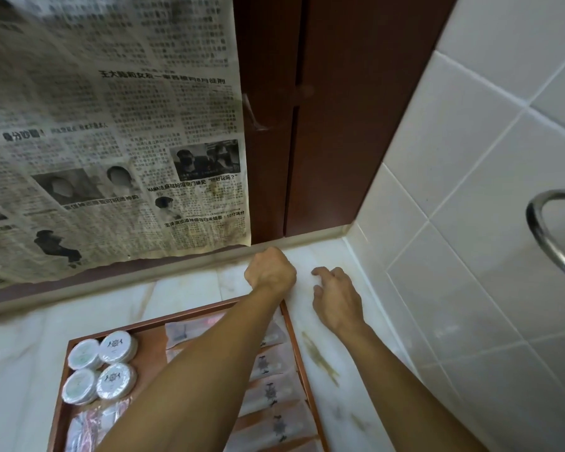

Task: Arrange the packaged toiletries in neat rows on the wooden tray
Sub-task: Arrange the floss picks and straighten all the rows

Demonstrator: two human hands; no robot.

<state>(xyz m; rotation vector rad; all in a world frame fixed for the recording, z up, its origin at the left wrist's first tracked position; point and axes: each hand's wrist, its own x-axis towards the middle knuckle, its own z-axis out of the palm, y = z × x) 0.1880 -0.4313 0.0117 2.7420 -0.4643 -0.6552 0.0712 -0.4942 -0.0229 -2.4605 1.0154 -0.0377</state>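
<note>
**Both hands past the tray's far corner**

The left hand (pixel 269 270) is curling into a fist, nothing visible inside it; the right hand (pixel 336 300) is resting loose-fingered on the marble counter (pixel 183 293). The wooden tray (pixel 302 350) of packaged toiletries (pixel 115 367) is lying behind both hands, under the left forearm.

Wooden tray (pixel 292 324): near end cut off by the bottom edge, middle hidden under the left forearm. Clear sachets (pixel 276 394) at lower centre: printing too small to read, several partly covered. Left hand (pixel 269 270): curled fingers hidden; metal tap (pixel 548 230) cut off at right edge.
</note>
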